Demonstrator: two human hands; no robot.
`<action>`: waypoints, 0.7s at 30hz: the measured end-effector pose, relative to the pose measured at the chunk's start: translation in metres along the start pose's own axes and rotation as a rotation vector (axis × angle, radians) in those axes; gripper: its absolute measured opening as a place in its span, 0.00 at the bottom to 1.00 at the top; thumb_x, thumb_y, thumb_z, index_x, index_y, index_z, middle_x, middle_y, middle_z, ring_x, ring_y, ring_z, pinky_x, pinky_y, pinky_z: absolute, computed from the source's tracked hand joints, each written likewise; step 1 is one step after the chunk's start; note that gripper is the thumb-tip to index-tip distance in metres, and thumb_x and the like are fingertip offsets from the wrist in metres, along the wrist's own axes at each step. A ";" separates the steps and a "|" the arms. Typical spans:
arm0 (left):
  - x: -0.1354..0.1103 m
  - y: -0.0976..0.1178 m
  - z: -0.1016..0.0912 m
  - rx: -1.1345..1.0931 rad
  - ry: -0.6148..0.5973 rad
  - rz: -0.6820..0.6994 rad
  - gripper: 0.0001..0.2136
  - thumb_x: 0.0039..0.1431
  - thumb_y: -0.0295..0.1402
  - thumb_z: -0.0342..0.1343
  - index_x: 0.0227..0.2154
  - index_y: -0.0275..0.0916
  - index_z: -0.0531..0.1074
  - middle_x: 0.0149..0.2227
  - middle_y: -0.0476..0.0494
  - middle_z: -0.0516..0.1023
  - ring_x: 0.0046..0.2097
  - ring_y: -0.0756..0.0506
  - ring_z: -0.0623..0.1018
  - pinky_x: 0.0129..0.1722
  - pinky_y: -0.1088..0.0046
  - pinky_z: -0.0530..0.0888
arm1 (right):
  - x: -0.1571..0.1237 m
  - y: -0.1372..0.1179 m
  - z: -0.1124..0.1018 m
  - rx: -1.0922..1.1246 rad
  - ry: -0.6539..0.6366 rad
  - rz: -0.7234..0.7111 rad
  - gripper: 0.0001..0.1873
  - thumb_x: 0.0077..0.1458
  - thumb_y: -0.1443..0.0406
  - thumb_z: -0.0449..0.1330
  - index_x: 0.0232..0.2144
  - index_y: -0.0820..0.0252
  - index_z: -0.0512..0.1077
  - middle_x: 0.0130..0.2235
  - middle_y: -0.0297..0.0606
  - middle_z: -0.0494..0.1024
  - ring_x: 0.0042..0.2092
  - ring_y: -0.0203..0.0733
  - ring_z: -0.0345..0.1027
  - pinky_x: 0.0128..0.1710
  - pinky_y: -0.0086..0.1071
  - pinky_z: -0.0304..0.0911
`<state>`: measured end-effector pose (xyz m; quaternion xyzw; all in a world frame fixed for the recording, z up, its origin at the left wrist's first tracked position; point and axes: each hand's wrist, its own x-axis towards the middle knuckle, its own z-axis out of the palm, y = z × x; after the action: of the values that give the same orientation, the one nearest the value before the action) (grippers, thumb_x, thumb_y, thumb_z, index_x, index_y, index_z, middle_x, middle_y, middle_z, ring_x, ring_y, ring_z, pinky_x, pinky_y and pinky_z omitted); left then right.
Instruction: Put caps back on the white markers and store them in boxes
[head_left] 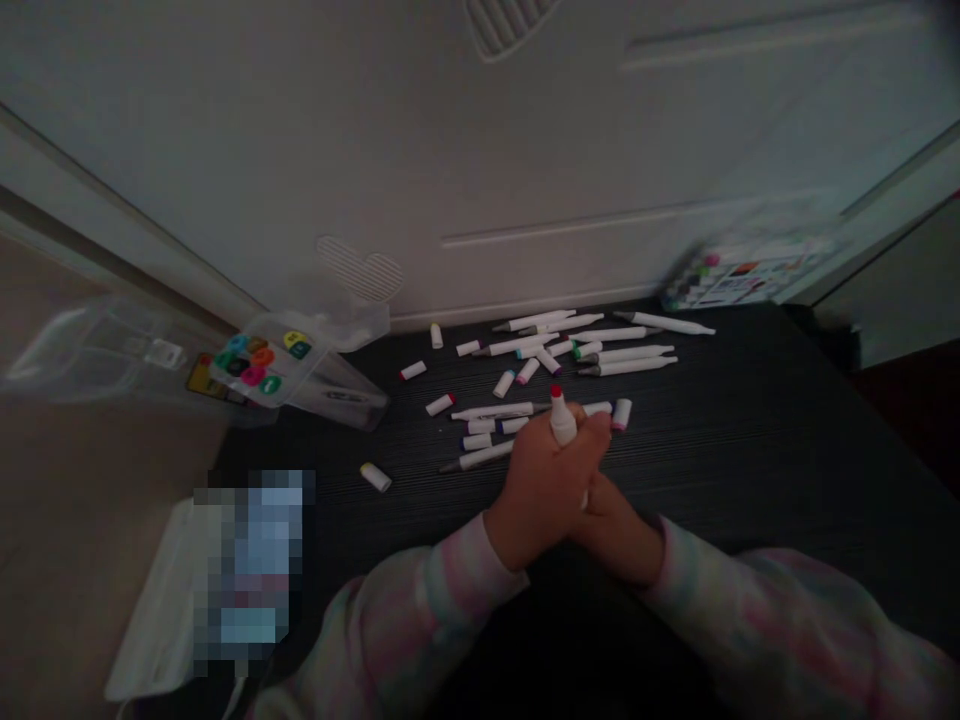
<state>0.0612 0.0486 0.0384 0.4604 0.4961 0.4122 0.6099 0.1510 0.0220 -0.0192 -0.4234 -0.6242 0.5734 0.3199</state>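
Observation:
My left hand [541, 488] is closed around an uncapped white marker [562, 425], whose red tip points up and away. My right hand [616, 525] presses against it from below and to the right, closed at the marker's lower end; most of its fingers are hidden. Just beyond the hands lie loose marker caps, among them a pink-ended cap [621, 414] and a dark blue-ended cap [476, 441]. An uncapped white marker [487, 456] lies partly behind my left hand, with another marker [499, 411] a little farther off.
Several uncapped markers [628, 367] and caps lie toward the back of the black table [720, 450]. At left stands an open clear plastic case [345, 390] holding capped markers. A phone-like blurred object [262, 560] lies near a white mask [161, 600]. A marker package [739, 275] leans back right.

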 end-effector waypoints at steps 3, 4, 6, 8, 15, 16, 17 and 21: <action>0.003 -0.002 -0.001 0.054 -0.049 0.033 0.14 0.54 0.33 0.48 0.15 0.39 0.56 0.15 0.55 0.57 0.21 0.53 0.59 0.22 0.75 0.57 | 0.000 0.001 -0.003 0.092 0.007 -0.002 0.05 0.46 0.64 0.58 0.28 0.57 0.69 0.28 0.37 0.76 0.33 0.43 0.71 0.32 0.35 0.69; 0.003 -0.003 -0.002 0.087 -0.082 0.051 0.14 0.54 0.34 0.49 0.15 0.39 0.57 0.16 0.55 0.57 0.21 0.53 0.59 0.23 0.75 0.57 | 0.001 0.001 -0.004 0.116 0.024 0.002 0.08 0.45 0.63 0.59 0.31 0.56 0.69 0.31 0.38 0.76 0.36 0.44 0.71 0.35 0.35 0.69; 0.004 -0.001 -0.007 0.192 -0.154 0.099 0.13 0.54 0.36 0.50 0.17 0.39 0.60 0.18 0.54 0.60 0.23 0.52 0.61 0.24 0.75 0.57 | 0.002 0.003 -0.006 0.158 0.069 0.021 0.13 0.43 0.62 0.61 0.35 0.56 0.67 0.33 0.39 0.75 0.39 0.44 0.70 0.36 0.35 0.68; 0.005 0.004 -0.015 0.301 -0.196 0.172 0.12 0.54 0.39 0.50 0.20 0.39 0.64 0.21 0.52 0.65 0.25 0.50 0.64 0.26 0.74 0.58 | 0.003 0.004 -0.007 0.226 0.096 0.076 0.10 0.44 0.61 0.61 0.30 0.58 0.65 0.26 0.36 0.72 0.30 0.40 0.68 0.27 0.31 0.66; 0.017 0.028 -0.076 0.732 0.089 0.413 0.10 0.58 0.37 0.46 0.31 0.40 0.71 0.31 0.45 0.72 0.35 0.46 0.69 0.38 0.73 0.60 | 0.009 0.001 -0.004 0.482 0.098 0.200 0.19 0.50 0.54 0.56 0.19 0.57 0.53 0.11 0.20 0.49 0.14 0.27 0.42 0.15 0.24 0.41; 0.020 0.027 -0.086 0.867 0.172 0.406 0.09 0.58 0.34 0.47 0.33 0.39 0.71 0.33 0.43 0.72 0.38 0.44 0.69 0.40 0.72 0.60 | 0.009 0.000 -0.004 0.502 0.095 0.202 0.19 0.49 0.54 0.57 0.19 0.57 0.54 0.11 0.20 0.49 0.14 0.27 0.42 0.15 0.24 0.41; 0.022 0.025 -0.096 0.992 0.223 0.351 0.09 0.57 0.32 0.48 0.36 0.39 0.71 0.35 0.42 0.72 0.39 0.43 0.70 0.41 0.71 0.61 | 0.009 0.000 -0.004 0.518 0.091 0.204 0.19 0.49 0.54 0.57 0.19 0.58 0.55 0.10 0.20 0.50 0.14 0.27 0.43 0.15 0.25 0.41; 0.029 0.012 -0.126 1.146 0.180 0.131 0.10 0.53 0.24 0.48 0.32 0.39 0.73 0.31 0.42 0.73 0.35 0.43 0.72 0.39 0.70 0.64 | 0.009 0.001 -0.005 0.559 0.079 0.209 0.17 0.49 0.55 0.58 0.20 0.59 0.58 0.10 0.20 0.52 0.15 0.27 0.44 0.17 0.26 0.41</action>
<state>-0.0588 0.0987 0.0327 0.7098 0.6604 0.1522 0.1923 0.1519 0.0324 -0.0198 -0.4027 -0.3824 0.7358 0.3875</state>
